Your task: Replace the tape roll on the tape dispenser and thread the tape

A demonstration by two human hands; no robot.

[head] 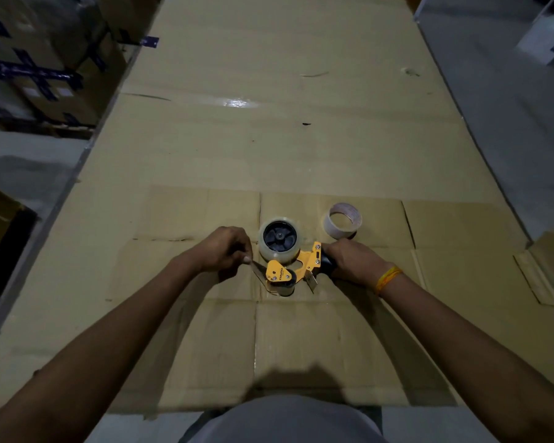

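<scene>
A yellow tape dispenser [296, 266] lies on flattened cardboard [269, 139] in front of me. A clear tape roll [264, 247] sits on its black hub. My right hand [352, 259] grips the dispenser's black handle at its right end. My left hand [226, 247] pinches the loose end of the tape [257, 269] just left of the yellow front plate and black roller. A nearly spent tape roll [342, 221], mostly white core, stands on the cardboard behind my right hand.
Stacked cartons with dark blue tape [39, 65] stand at the far left. A dark-edged box [0, 238] sits at the left border. Grey floor [509, 107] lies to the right of the cardboard, with a folded flap [538, 276] at the right edge.
</scene>
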